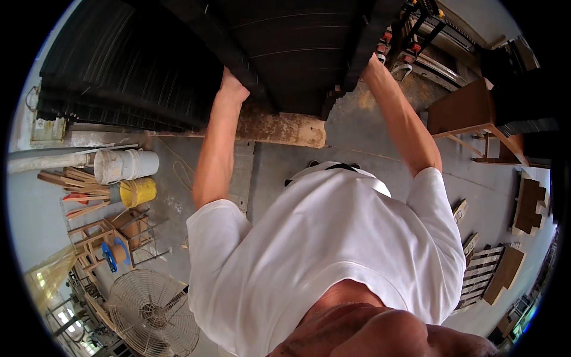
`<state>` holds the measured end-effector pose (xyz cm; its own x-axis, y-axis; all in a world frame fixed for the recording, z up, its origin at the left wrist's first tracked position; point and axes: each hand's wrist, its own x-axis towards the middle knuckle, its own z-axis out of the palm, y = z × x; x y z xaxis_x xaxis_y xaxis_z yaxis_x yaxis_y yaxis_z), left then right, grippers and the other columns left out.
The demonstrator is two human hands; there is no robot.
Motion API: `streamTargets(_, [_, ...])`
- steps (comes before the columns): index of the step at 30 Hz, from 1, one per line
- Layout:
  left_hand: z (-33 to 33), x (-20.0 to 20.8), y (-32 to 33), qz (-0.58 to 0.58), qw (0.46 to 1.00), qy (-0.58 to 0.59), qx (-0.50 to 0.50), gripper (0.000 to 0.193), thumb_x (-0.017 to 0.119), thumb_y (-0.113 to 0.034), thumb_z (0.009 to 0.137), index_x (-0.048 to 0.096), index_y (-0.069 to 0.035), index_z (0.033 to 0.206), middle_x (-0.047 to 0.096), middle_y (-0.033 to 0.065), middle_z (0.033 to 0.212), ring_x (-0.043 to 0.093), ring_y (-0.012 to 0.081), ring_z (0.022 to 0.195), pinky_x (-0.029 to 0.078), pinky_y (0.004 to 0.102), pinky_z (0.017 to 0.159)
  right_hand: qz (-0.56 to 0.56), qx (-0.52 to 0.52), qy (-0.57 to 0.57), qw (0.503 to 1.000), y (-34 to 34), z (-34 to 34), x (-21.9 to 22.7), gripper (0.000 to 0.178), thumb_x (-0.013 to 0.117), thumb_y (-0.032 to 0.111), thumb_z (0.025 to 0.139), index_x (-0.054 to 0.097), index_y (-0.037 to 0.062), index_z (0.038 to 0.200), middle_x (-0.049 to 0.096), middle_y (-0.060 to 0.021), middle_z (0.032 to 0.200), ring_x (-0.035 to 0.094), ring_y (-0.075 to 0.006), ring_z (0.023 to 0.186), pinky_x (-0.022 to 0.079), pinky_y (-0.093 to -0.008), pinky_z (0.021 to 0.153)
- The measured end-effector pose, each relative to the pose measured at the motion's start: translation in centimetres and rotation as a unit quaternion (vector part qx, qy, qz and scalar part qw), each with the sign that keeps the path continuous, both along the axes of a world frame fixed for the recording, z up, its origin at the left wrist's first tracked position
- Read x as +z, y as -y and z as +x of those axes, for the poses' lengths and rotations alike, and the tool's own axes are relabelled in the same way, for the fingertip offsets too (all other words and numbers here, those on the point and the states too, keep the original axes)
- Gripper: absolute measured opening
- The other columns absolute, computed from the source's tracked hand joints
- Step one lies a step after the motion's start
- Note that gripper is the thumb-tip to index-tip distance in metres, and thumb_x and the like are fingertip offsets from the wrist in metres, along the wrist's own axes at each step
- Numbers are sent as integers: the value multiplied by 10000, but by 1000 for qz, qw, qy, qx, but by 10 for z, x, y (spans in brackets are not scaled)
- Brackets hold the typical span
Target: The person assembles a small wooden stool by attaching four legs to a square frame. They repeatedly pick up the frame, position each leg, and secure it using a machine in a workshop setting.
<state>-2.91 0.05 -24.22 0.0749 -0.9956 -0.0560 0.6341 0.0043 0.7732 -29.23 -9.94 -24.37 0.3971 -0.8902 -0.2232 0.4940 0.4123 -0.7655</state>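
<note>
While apparently gripping the black panel's (297, 53) edges: left hand (232, 88), right hand (370, 62).

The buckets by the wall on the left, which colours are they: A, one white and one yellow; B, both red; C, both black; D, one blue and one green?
A: a white bucket lies on its side by the wall, with a yellow bucket just below it in the head view.

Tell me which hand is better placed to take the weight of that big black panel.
Probably the left. The left hand shows in full, pressed against the slanted black bar of the black panel. The right hand is mostly hidden behind the other bar, so its grip cannot be judged.
</note>
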Motion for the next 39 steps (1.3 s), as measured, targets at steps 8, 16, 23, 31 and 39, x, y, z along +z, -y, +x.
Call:
streamTargets(8, [-28,6,-27,55,997,-15,58,560,414,-413,988,392,-22,1388,449,114,1401,433,268,1275,359,393,1084,6,-23,8,1000,0,-22,-17,748,376,674,908,474,69,1337,552,-143,1270,547,-278,1124,451,-423,965])
streamTargets(16, [-26,5,-43,124,992,-10,31,540,362,-407,989,375,-77,1417,379,106,1467,383,303,1321,285,466,1128,3,-43,39,998,24,-27,-24,742,376,670,910,478,66,1330,559,-142,1256,554,-274,1110,457,-416,957])
streamTargets(23, [-33,10,-32,55,997,-46,14,521,375,-408,986,412,-86,1394,423,90,1437,391,291,1312,289,459,1125,-7,-54,72,996,29,-32,-14,737,376,666,912,481,64,1324,565,-140,1243,561,-271,1098,463,-409,949])
streamTargets(31, [-50,27,-35,48,999,11,16,510,447,-386,972,429,-67,1370,451,104,1403,430,283,1276,339,436,1099,-31,-110,96,989,0,-86,2,731,375,662,915,484,61,1317,571,-139,1229,568,-268,1085,470,-401,941])
streamTargets(39, [-147,61,-47,119,990,25,-64,496,457,-365,975,428,-72,1373,453,96,1402,446,278,1263,363,432,1085,-41,-251,121,959,-84,-213,-18,726,375,658,917,487,59,1311,578,-138,1215,576,-264,1071,477,-393,932])
